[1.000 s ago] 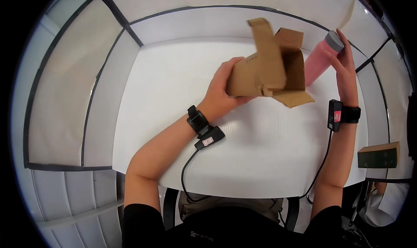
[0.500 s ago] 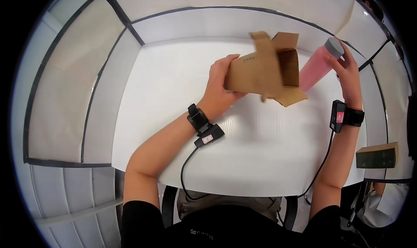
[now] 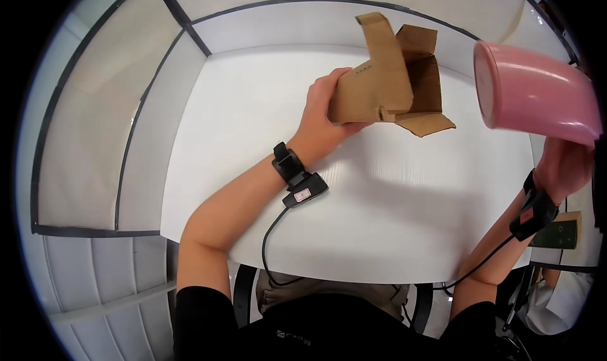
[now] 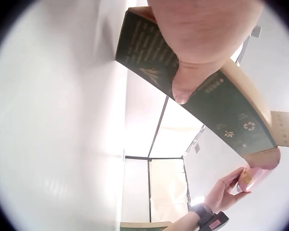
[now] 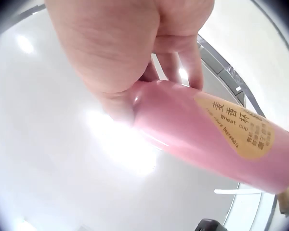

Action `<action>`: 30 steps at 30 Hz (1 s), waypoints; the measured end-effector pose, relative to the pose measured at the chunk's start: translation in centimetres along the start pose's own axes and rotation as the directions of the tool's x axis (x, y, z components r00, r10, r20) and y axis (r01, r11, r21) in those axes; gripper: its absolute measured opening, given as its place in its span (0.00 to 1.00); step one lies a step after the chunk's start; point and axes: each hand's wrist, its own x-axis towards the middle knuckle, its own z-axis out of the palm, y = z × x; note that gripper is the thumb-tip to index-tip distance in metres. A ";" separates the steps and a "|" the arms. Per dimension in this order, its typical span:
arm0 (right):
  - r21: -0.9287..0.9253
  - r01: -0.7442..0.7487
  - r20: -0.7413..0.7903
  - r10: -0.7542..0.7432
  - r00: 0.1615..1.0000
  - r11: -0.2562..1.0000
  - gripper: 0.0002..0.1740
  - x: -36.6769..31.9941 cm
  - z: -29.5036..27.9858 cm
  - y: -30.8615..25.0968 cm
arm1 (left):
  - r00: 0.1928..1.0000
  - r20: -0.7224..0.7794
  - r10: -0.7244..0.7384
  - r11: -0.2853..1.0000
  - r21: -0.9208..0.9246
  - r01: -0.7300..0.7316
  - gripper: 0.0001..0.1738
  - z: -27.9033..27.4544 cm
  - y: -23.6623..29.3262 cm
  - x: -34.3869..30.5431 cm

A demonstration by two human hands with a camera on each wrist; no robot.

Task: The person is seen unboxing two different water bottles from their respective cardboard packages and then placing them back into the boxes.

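My left hand [image 3: 319, 117] grips a brown cardboard box [image 3: 373, 95] around its closed end, above the table. The box's flaps stand open and its mouth faces right; a green printed side [image 4: 221, 115] shows in the left wrist view. At the right, my right hand [image 3: 564, 171] holds a pink bottle [image 3: 537, 92] raised close to the head camera. The bottle's round base points left toward the box mouth, and its cap end is out of sight. A yellow label [image 5: 243, 132] reading "Wheat cup" shows in the right wrist view.
The white table [image 3: 303, 234] has upright white panels [image 3: 284, 29] at its back and sides. Another green and brown box [image 3: 559, 231] is at the right edge, partly behind my right wrist. Cables run from both wrist cameras. Part of another person [image 3: 556, 304] shows at lower right.
The right hand has lifted the pink bottle up toward the head camera and swung its base round to point left. The left hand and box have shifted slightly up in view.
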 end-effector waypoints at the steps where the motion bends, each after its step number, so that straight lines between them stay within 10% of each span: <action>1: 0.027 -0.036 -0.069 0.038 0.997 0.999 0.41 -0.1 1.1 -0.6 | 1.000 0.005 -0.016 1.000 0.013 0.016 0.49 0.0 0.2 0.0; 7: -0.223 0.113 0.042 -0.107 0.993 0.968 0.41 -0.9 5.3 1.3 | 0.999 0.007 0.031 0.999 0.028 -0.031 0.50 -0.2 0.4 0.0; 11: -0.315 -0.082 -0.293 -0.015 0.956 0.946 0.35 -2.9 6.2 0.6 | 1.000 -0.018 -0.018 0.997 -0.069 0.017 0.50 -0.1 0.7 -0.2; 15: -0.241 -0.114 -0.157 0.078 0.985 0.964 0.43 -5.1 3.4 0.1 | 0.999 -0.013 0.045 0.999 0.009 -0.045 0.49 0.1 0.0 0.0; 18: -0.409 -0.213 -0.373 0.050 0.926 0.887 0.51 -3.9 8.9 1.1 | 0.982 -0.054 0.179 0.981 0.079 -0.175 0.49 0.1 0.3 -0.2; 25: -0.617 -0.084 -0.041 0.075 0.996 0.783 0.47 -5.1 7.7 2.0 | 0.962 -0.007 0.273 0.916 0.307 -0.258 0.47 0.5 -1.8 0.3; 30: -0.641 -0.011 0.117 0.111 0.987 0.768 0.46 -5.1 11.6 5.0 | 0.985 -0.045 0.169 0.985 -0.009 -0.170 0.47 0.2 1.2 -0.6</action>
